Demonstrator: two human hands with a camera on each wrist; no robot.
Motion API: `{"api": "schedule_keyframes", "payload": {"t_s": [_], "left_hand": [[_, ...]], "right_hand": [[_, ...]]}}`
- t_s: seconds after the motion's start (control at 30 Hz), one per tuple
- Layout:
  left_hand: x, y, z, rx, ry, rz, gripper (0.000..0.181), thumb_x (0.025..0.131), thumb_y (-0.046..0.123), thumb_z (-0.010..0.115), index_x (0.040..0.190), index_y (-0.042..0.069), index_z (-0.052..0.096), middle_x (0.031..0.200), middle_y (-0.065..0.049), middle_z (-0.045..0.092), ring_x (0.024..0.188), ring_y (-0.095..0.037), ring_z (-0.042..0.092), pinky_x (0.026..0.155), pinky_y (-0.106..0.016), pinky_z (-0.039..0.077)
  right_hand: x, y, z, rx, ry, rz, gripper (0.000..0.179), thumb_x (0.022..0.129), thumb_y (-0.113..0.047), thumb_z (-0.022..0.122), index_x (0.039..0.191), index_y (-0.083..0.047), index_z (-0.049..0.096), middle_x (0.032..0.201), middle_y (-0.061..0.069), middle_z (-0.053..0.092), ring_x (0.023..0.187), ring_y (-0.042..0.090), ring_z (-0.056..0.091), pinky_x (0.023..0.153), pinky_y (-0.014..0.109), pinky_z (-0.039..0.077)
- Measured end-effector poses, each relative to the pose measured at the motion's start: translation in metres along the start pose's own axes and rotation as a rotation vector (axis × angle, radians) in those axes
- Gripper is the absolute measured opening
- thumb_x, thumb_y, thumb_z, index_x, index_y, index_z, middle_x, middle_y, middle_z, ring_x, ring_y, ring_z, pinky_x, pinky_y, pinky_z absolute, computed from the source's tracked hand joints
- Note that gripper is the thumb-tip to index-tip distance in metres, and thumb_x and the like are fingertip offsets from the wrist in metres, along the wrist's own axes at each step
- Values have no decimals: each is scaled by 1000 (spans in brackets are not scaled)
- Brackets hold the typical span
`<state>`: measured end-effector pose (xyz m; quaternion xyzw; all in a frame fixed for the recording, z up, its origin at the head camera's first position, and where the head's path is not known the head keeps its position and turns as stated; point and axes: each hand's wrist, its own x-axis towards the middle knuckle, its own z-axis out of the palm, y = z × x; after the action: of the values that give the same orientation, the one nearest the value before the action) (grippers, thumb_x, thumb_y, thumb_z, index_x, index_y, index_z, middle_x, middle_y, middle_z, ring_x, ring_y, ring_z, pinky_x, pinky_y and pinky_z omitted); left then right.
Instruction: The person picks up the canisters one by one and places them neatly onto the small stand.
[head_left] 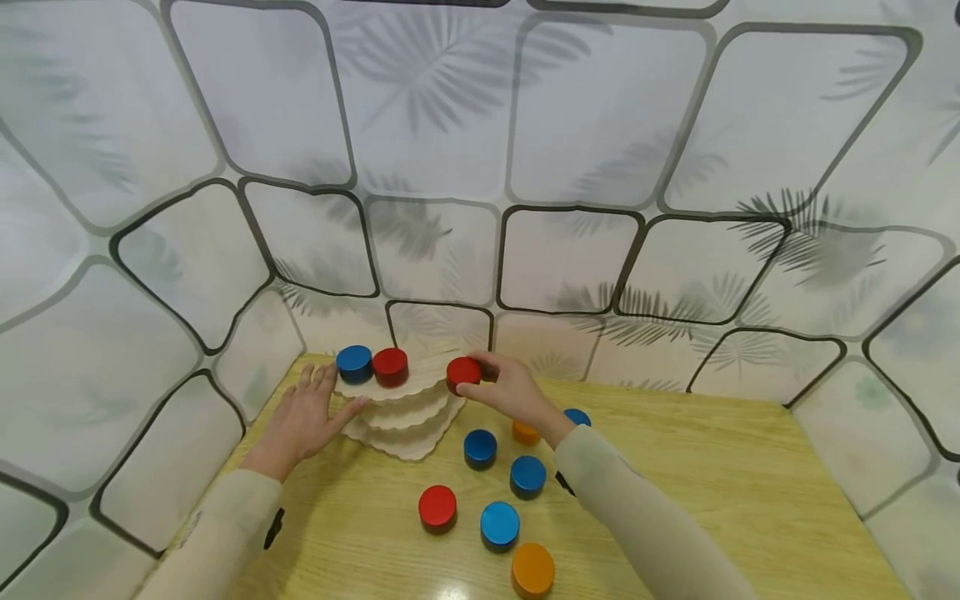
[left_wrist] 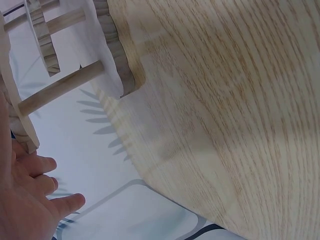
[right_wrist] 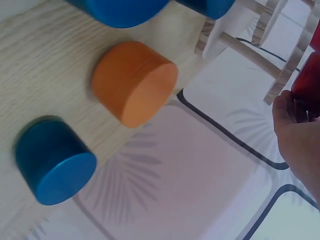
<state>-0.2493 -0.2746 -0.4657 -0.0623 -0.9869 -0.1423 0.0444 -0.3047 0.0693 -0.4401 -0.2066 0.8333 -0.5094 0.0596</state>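
Observation:
A tiered wooden rack (head_left: 405,433) with scalloped shelves stands at the back left of the table. On its top shelf sit a blue round tin (head_left: 354,364) and a red round tin (head_left: 391,367), side by side. My right hand (head_left: 517,390) pinches another red tin (head_left: 463,376) between thumb and fingers at the right end of that shelf; the right wrist view shows this red tin (right_wrist: 307,85) at the shelf edge. With fingers extended and thumb spread, my left hand (head_left: 303,417) rests against the rack's left end. Dowels (left_wrist: 60,90) join the shelves in the left wrist view.
Several loose tins stand on the wooden table (head_left: 712,475) right of and before the rack, among them a red tin (head_left: 438,509), a light blue tin (head_left: 499,526) and an orange tin (head_left: 533,571). Patterned fabric walls (head_left: 577,258) enclose the table's back and sides.

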Motion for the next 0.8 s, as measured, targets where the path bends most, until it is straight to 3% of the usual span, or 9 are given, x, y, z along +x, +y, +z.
{"api": "schedule_keyframes", "payload": {"t_s": [0.33, 0.8], "left_hand": [[0, 1, -1, 6, -7, -5, 103, 104, 71, 42, 161, -13, 26, 167, -35, 28, 156, -58, 19, 121, -74, 28], [2, -1, 2, 7, -8, -3, 103, 104, 72, 40, 162, -12, 25, 168, -34, 27, 156, -58, 19, 121, -74, 27]], "right_hand": [[16, -16, 10, -13, 14, 8, 60, 93, -26, 81, 147, -7, 62, 132, 12, 71, 109, 28, 71, 85, 31, 61], [32, -20, 25, -57, 20, -32, 58, 94, -24, 80, 145, -3, 63, 127, 13, 74, 102, 22, 70, 80, 26, 57]]}}
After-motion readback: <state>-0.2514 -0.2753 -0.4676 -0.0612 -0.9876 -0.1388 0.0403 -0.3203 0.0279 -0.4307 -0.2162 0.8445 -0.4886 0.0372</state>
